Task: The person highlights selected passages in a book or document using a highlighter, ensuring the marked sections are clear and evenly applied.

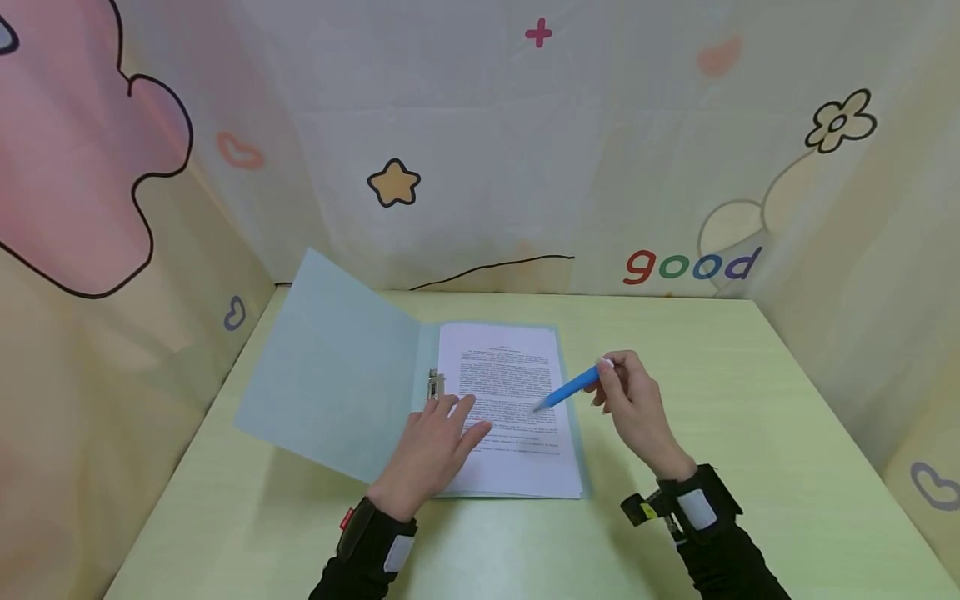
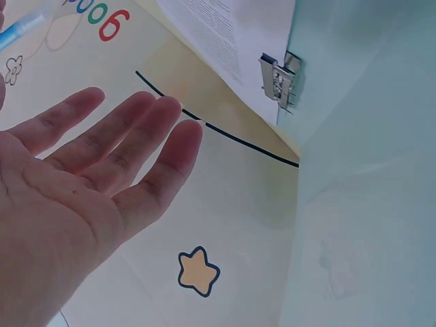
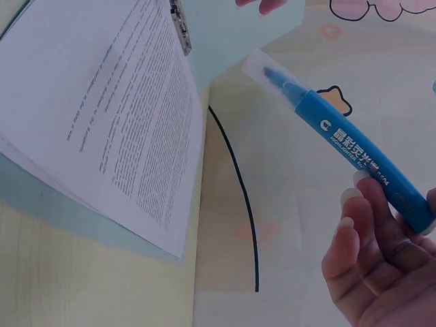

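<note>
Black sleeves (image 1: 348, 581) are seen nearest the camera, below both hands. At left, the pale blue cover (image 1: 337, 367) of an opened folder (image 1: 429, 346) is tilted up off the table (image 1: 750, 400). Beside it, the left hand (image 1: 431, 454) is held with fingers spread and nothing gripped, near the metal clip (image 1: 432, 385). Printed sheets (image 1: 517, 471) are laid on the folder's right side; over them a clear-capped blue highlighter (image 1: 572, 388) is pointed, its rear pinched by the right hand (image 1: 637, 408).
</note>
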Available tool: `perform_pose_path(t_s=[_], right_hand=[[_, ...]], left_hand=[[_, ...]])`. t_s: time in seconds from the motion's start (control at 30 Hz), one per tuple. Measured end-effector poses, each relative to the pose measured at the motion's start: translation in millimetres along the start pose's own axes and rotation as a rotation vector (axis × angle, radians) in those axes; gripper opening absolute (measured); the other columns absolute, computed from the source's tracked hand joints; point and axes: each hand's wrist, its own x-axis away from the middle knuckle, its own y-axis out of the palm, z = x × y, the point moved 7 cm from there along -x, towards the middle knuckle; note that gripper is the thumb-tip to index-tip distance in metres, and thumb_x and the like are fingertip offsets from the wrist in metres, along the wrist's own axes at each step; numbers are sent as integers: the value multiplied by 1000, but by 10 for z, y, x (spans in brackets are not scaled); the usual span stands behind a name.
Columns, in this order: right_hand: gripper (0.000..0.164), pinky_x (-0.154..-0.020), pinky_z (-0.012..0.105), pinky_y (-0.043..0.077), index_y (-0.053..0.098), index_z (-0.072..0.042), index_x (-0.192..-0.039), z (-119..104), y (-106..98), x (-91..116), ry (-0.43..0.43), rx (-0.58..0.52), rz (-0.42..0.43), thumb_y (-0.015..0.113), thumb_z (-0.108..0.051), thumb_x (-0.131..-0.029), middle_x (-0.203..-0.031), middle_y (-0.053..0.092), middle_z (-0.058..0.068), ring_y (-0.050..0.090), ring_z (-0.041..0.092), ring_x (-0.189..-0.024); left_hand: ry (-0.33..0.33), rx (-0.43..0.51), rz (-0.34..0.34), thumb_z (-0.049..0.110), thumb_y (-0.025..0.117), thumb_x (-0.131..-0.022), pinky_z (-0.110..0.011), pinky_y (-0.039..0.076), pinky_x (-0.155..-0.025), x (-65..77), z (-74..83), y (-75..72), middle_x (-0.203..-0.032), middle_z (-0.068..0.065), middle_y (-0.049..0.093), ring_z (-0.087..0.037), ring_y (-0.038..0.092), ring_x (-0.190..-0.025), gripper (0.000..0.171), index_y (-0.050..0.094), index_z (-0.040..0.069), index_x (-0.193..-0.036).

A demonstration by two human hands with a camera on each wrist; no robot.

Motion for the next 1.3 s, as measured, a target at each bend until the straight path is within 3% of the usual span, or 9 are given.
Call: perform_pose_path(t_s=[0.3, 0.47, 0.6, 0.7, 0.8, 0.97, 1.13, 1.3], right_hand=[[19, -50, 26, 52, 50, 2, -104, -93, 141, 34, 16, -72, -53, 45, -14, -97, -77, 67, 19, 57, 25, -58], [16, -50, 28, 52, 50, 8, -103, -334, 170, 66, 33, -114, -79, 44, -6, -97, -77, 66, 25, 56, 35, -59], [16, -51, 27, 52, 51, 7, -104, -317, 215, 73, 27, -113, -92, 44, -6, -96, -76, 67, 24, 57, 31, -58], [19, -52, 26, 53, 51, 5, -105, -198, 259, 73, 21, -127, -99, 46, -11, -97, -77, 67, 20, 58, 26, -58], [22, -52, 26, 53, 50, 5, -106, -209, 295, 75, 16, -137, -111, 46, -14, -97, -76, 66, 20, 58, 30, -58], [22, -52, 27, 52, 50, 5, -105, -242, 343, 68, 17, -180, -130, 45, -15, -97, -76, 66, 23, 58, 30, -57], [23, -53, 26, 52, 49, 4, -104, -248, 414, 83, 60, -279, -181, 51, -16, -95, -78, 64, 27, 58, 31, -58], [30, -59, 30, 51, 56, 2, -109, -191, 562, 154, 183, -388, -332, 61, -20, -89, -76, 65, 8, 58, 27, -62]], left_hand=[[38, 7, -19, 36, 52, -92, -55, 47, -87, -65, 102, 21, -126, -18, 58, -33, 51, -111, 50, 48, 5, -131], [75, 107, -43, 41, 42, -96, -54, 49, -86, -97, 193, 47, -124, -19, 59, -32, 54, -108, 50, 49, 6, -131], [84, 151, -56, 45, 35, -97, -53, 49, -87, -120, 248, 61, -124, -18, 59, -30, 54, -109, 53, 48, 7, -132], [92, 164, -57, 45, 40, -96, -50, 50, -86, -145, 281, 72, -121, -17, 62, -29, 55, -106, 53, 47, 7, -132], [99, 231, -49, 38, 48, -94, -47, 53, -82, -172, 318, 75, -116, -16, 64, -26, 58, -100, 48, 48, 7, -131], [124, 422, -20, 27, 56, -92, -34, 54, -69, -221, 398, 50, -98, -10, 66, -18, 58, -81, 40, 51, 6, -125], [202, 463, 51, 19, 56, -92, -26, 47, -60, -233, 478, 11, -82, -4, 61, -13, 51, -69, 24, 58, 3, -110], [247, 477, 89, 15, 52, -94, -27, 49, -63, -220, 525, -22, -87, -4, 62, -13, 50, -72, 20, 59, 5, -110]])
